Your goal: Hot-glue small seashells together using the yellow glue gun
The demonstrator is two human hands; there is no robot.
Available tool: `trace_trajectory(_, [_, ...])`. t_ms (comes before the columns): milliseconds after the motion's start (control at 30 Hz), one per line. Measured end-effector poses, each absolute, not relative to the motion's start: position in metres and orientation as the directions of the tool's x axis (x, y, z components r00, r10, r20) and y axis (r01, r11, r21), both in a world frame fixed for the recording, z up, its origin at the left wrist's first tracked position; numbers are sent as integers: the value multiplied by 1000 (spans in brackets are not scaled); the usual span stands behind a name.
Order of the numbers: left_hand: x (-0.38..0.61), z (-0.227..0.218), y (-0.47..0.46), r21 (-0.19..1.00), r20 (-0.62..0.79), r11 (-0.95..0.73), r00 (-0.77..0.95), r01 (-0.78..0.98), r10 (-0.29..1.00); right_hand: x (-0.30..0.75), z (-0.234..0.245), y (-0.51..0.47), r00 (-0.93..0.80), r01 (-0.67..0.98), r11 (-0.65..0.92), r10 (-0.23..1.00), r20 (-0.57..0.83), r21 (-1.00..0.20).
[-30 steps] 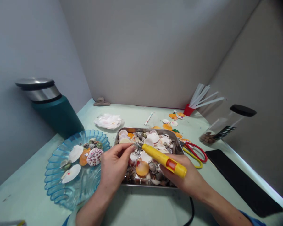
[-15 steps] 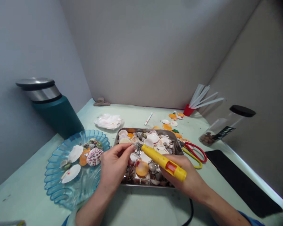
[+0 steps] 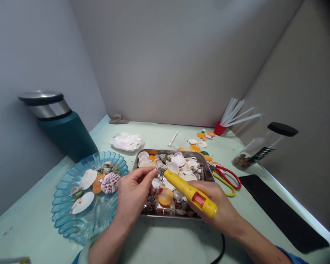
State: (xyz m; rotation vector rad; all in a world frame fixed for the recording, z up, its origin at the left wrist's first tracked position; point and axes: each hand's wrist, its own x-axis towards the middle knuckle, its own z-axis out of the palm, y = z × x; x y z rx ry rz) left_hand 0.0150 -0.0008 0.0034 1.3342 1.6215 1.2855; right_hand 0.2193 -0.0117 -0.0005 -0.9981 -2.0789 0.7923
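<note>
My right hand [image 3: 213, 198] is wrapped round a yellow hot glue gun [image 3: 181, 185] with a reddish window near its back end. Its metal nozzle points left and meets the fingertips of my left hand [image 3: 136, 187]. Thumb and index finger of that hand are pinched together on something too small to make out. Both hands are over a metal tray [image 3: 172, 217] heaped with seashells, among them an orange scallop shell [image 3: 165, 197] and a white shell [image 3: 178, 160]. A black cord [image 3: 222, 245] runs below my right hand.
Left of the tray, a blue scalloped plate [image 3: 64, 216] holds several shells, near a teal bottle [image 3: 68, 135]. Red-and-yellow-handled scissors [image 3: 229, 179], a black flat slab [image 3: 283, 214] and a clear jar [image 3: 250, 150] lie right. Behind stand a red cup [image 3: 220, 129] of translucent sticks and a plastic bag [image 3: 126, 141].
The yellow glue gun has tilted very slightly in my right hand. My left hand keeps its pinch in the same place.
</note>
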Motion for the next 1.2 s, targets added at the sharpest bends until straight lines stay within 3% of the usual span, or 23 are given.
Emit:
trace_trajectory(667, [17, 9, -1, 988, -17, 53, -244, 145, 970, 218, -1, -13, -359, 465, 526, 848, 391, -712])
trace_trajectory(900, [17, 9, -1, 989, -14, 51, -256, 139, 967, 219, 0, -12, -463, 381, 580, 794, 394, -720])
trace_trajectory(1200, [14, 4, 1, 995, -7, 29, -219, 94, 976, 219, -5, -14, -436, 423, 577, 806, 402, -698])
